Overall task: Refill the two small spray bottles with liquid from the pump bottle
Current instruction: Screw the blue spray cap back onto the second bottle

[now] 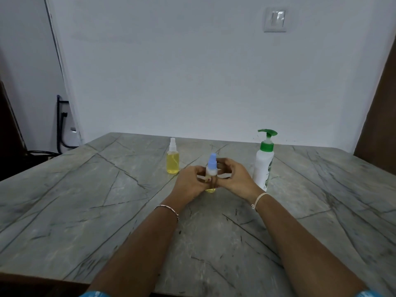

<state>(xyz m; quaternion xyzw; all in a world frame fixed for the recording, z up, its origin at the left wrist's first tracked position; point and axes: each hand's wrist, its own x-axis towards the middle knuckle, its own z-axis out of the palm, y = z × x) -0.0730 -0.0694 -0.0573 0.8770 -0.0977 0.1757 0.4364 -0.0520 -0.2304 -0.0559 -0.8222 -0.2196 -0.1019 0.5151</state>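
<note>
Two hands (214,179) clasp blue-capped spray bottle (211,167) upright on table (85,200).

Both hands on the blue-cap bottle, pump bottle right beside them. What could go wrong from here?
1. The right hand sits close to the pump bottle; an elbow swing may topple it.
2. The blue-cap bottle holds yellow liquid; once opened, tilting it could spill onto the table.
3. The left hand hides its body, so the fill level is hard to judge.
</note>
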